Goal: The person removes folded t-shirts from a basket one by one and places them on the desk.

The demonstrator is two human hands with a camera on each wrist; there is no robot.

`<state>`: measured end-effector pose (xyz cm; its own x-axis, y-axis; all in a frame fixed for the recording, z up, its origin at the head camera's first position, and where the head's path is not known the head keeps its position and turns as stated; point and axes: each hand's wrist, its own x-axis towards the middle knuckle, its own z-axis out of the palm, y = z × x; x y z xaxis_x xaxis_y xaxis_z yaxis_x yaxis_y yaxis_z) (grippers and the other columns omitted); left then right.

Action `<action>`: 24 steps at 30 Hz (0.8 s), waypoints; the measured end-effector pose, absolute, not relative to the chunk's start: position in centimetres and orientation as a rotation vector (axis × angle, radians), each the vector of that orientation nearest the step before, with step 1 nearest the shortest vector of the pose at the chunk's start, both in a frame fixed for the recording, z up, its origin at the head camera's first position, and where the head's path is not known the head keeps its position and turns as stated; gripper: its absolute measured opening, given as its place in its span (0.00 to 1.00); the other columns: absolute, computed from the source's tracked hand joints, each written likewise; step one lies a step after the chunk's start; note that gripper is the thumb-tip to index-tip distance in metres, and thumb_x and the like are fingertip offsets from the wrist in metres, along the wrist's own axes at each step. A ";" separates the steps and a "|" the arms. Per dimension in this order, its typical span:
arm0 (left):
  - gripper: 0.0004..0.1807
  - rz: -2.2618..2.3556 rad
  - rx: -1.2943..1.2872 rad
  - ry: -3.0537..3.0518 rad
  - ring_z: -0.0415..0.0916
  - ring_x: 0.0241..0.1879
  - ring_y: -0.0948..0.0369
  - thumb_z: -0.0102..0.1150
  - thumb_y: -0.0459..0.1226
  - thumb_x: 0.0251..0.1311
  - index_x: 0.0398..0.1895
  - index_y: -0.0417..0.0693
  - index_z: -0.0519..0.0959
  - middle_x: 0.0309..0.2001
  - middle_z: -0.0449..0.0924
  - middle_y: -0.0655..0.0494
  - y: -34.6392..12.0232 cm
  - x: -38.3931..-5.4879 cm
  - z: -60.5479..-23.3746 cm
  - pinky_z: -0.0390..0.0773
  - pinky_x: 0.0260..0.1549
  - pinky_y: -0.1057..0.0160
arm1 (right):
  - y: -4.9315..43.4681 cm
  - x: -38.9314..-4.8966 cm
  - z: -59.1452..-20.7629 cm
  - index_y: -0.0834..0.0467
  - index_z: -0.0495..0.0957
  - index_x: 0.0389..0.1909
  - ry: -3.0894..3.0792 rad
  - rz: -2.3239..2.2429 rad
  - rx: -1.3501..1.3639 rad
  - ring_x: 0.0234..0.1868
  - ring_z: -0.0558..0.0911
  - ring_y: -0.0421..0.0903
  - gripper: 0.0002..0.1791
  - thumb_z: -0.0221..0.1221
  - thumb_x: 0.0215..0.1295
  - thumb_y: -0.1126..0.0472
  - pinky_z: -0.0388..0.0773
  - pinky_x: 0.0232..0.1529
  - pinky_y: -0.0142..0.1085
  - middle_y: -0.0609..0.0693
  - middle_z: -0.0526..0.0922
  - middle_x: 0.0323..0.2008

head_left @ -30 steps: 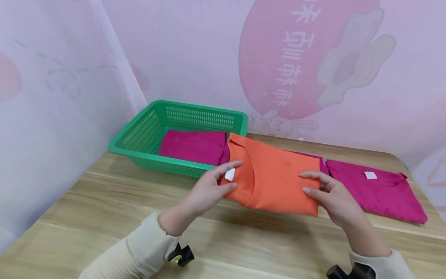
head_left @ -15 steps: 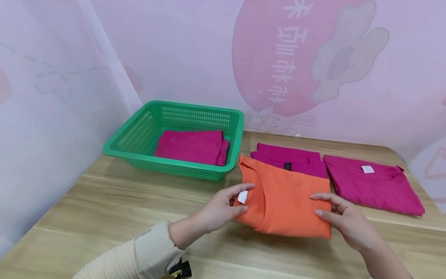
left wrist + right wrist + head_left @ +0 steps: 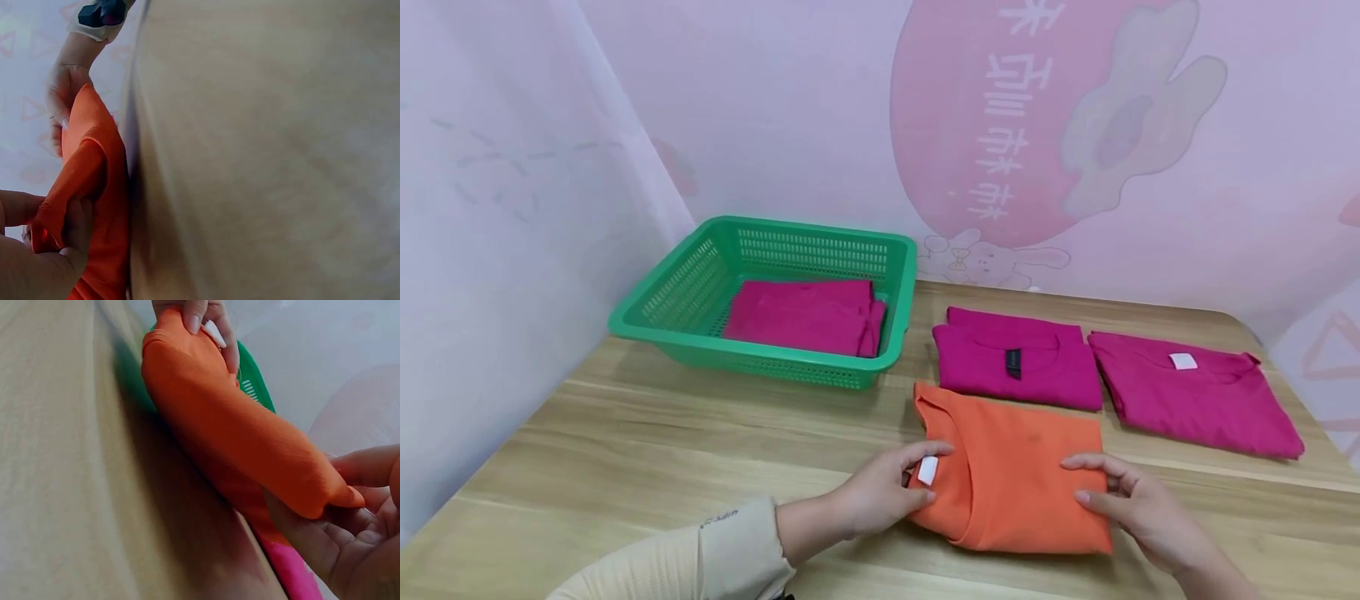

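A folded orange T-shirt (image 3: pixel 1026 471) lies flat at the front of the wooden table, its neckline and white tag toward the left. My left hand (image 3: pixel 883 492) pinches its collar edge beside the tag, thumb and fingers on opposite faces of the cloth. At the other side edge my right hand (image 3: pixel 1138 508) grips the folded layers, as the right wrist view also shows. Just behind the orange shirt is a folded magenta T-shirt (image 3: pixel 981 371) with a black tag. To its right lies another folded magenta T-shirt (image 3: pixel 1206 408) with a white tag.
A green slotted basket (image 3: pixel 760 358) stands at the back left, with folded magenta clothing (image 3: pixel 801 317) inside. Behind the wooden table (image 3: pixel 647 450) hangs a pink printed cloth backdrop (image 3: pixel 790 108).
Both hands have brought the orange T-shirt down and toward the front of the table, away from the basket. The magenta T-shirt with the black tag, mostly covered before, is now in sight.
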<state>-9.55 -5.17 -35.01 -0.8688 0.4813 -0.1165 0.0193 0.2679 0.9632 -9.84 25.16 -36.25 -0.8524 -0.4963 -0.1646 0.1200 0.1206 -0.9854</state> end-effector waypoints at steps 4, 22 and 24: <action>0.26 1.611 0.469 2.172 0.65 0.25 0.64 0.53 0.23 0.48 0.54 0.46 0.68 0.32 0.68 0.54 -5.1 -9.2 -35.4 0.67 0.20 0.71 | 25.7 -9.7 -36.7 0.42 0.73 0.45 1.929 -1.774 -0.354 0.29 0.70 0.36 0.19 0.48 0.60 0.68 0.72 0.30 0.31 0.47 0.67 0.33; 0.26 1.569 0.351 2.105 0.65 0.30 0.62 0.56 0.25 0.46 0.52 0.49 0.69 0.32 0.70 0.56 -3.6 -9.5 -36.1 0.67 0.26 0.69 | 28.4 -9.9 -37.7 0.43 0.74 0.47 1.596 -1.877 -0.289 0.40 0.76 0.42 0.21 0.43 0.63 0.70 0.73 0.39 0.37 0.47 0.77 0.36; 0.26 1.560 0.343 2.104 0.66 0.32 0.62 0.57 0.25 0.46 0.52 0.47 0.68 0.33 0.69 0.55 -3.5 -9.7 -35.9 0.67 0.28 0.68 | 28.6 -10.2 -37.8 0.43 0.73 0.47 1.594 -1.888 -0.309 0.40 0.76 0.42 0.22 0.42 0.63 0.70 0.73 0.39 0.37 0.48 0.76 0.36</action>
